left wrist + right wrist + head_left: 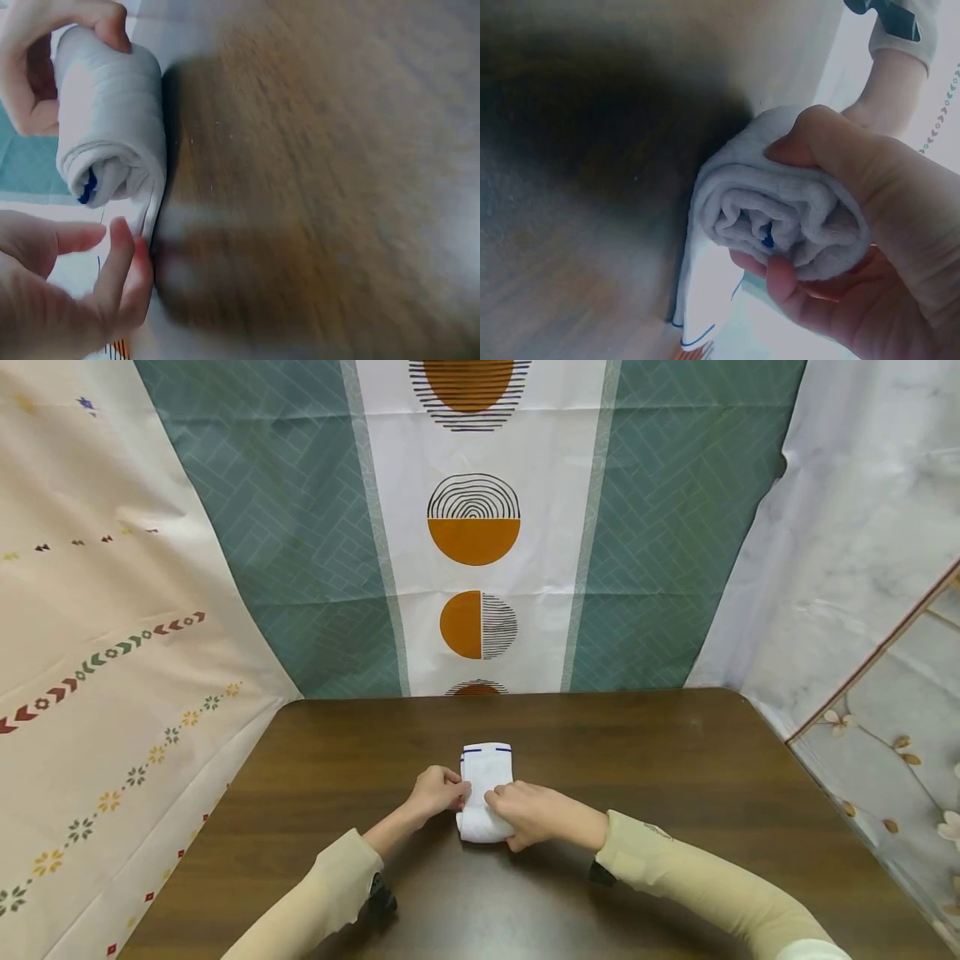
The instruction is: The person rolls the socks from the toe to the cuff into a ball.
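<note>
A white towel (487, 777) with blue lines near its far end lies on the table, its near part wound into a thick roll (112, 97). My right hand (528, 814) grips the roll at its right end, thumb on the near side and fingers curled round the other. Spiral layers and a bit of blue show in the roll's end (780, 199) in the right wrist view. At the towel's left edge, just beyond the roll, my left hand (437, 791) pinches the flat cloth between thumb and fingertips.
The dark brown wooden table (637, 752) stretches out on both sides of the towel. Behind it hangs a green and white patterned curtain (480, 568). Patterned cloths flank the table, a cream one (135, 693) at left and a marbled one (847, 568) at right.
</note>
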A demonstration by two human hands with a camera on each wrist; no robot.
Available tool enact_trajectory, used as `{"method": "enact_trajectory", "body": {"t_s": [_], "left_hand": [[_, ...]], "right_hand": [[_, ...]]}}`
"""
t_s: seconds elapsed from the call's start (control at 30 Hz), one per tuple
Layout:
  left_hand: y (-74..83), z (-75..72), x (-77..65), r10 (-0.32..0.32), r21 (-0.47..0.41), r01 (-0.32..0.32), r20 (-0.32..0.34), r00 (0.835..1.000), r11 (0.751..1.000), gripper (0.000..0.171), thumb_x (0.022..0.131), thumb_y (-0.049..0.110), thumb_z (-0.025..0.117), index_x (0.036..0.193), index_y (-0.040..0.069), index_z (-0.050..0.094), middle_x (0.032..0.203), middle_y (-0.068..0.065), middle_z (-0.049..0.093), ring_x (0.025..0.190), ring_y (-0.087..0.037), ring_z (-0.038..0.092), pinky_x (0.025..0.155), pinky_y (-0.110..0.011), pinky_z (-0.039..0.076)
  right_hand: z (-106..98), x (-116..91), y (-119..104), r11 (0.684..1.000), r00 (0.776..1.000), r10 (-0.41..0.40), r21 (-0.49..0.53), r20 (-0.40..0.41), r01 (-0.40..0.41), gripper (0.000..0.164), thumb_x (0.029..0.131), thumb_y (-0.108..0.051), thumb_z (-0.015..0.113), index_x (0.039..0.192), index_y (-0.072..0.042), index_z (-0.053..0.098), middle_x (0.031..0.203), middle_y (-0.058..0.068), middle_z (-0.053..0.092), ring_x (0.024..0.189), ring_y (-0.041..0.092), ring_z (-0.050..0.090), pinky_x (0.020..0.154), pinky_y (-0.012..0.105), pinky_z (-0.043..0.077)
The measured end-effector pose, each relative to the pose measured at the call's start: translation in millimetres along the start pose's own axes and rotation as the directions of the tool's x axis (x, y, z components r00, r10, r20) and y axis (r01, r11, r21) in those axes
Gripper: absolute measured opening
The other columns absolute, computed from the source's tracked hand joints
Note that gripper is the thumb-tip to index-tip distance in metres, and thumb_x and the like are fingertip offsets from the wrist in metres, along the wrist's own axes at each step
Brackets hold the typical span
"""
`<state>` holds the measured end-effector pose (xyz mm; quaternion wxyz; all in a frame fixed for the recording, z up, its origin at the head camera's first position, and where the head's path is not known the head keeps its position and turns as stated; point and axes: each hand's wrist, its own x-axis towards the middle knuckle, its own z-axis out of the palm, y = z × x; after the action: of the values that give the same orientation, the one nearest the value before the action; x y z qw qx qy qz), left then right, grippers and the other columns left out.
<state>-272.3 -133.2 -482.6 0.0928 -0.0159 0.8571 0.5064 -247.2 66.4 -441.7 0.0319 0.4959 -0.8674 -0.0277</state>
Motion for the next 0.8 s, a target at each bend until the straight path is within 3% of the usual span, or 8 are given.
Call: {"method": "enact_trajectory", "body": {"t_s": [0.17,0.37,0.57,0.67,0.8], "left_hand": [[6.8,4.2,2.4,-0.003,0.123,0.020,-0.130,0.991,0.992,0.026,0.080,0.019,0.077,0.090,-0.002,0.066,0.066,-0.006,0.067,0.052,-0.009,0.060,0.051,-0.021,0.049],[13.3,5.9,1.1,-0.024,0.159,0.048,-0.150,0.988,0.986,0.021,0.078,0.019,0.079,0.069,0.003,0.069,0.056,-0.002,0.060,0.049,-0.009,0.053,0.048,-0.020,0.041],[15.1,3.0,1.0,-0.086,0.029,0.091,-0.138,0.987,0.995,0.018,0.080,0.015,0.078,0.077,0.000,0.070,0.074,-0.007,0.064,0.058,-0.011,0.063,0.056,-0.023,0.054],[11.0,2.2,2.3,-0.128,-0.080,0.120,-0.112,0.985,0.990,0.018,0.081,0.012,0.077,0.083,-0.003,0.069,0.084,-0.011,0.065,0.065,-0.013,0.066,0.064,-0.027,0.058],[4.0,2.7,3.5,-0.125,-0.192,0.107,-0.083,0.989,0.976,0.017,0.082,0.007,0.075,0.085,-0.007,0.066,0.085,-0.011,0.063,0.069,-0.014,0.067,0.069,-0.031,0.059]], "right_hand": [[-2,0,-1,1.000,0.999,0.022,0.016,0.029,-0.022,0.048,0.070,-0.029,0.084,0.101,-0.006,0.056,0.086,0.003,0.061,0.069,0.014,0.060,0.061,0.022,0.049],[-2,1,-3,1.000,0.999,0.027,0.003,0.047,-0.027,0.050,0.070,-0.031,0.084,0.103,-0.006,0.056,0.087,0.003,0.062,0.070,0.014,0.060,0.061,0.022,0.049],[-3,2,-3,1.000,0.999,0.025,-0.001,0.039,-0.025,0.050,0.069,-0.031,0.084,0.101,-0.006,0.056,0.086,0.003,0.061,0.070,0.014,0.060,0.061,0.023,0.050],[-4,2,-3,0.999,0.998,0.033,0.022,0.053,-0.034,0.050,0.070,-0.030,0.084,0.103,-0.005,0.056,0.087,0.003,0.062,0.071,0.015,0.060,0.063,0.023,0.050],[-6,2,-2,0.998,0.995,0.037,0.048,0.088,-0.041,0.050,0.071,-0.030,0.084,0.104,-0.005,0.056,0.089,0.003,0.062,0.072,0.014,0.060,0.064,0.023,0.050]]}}
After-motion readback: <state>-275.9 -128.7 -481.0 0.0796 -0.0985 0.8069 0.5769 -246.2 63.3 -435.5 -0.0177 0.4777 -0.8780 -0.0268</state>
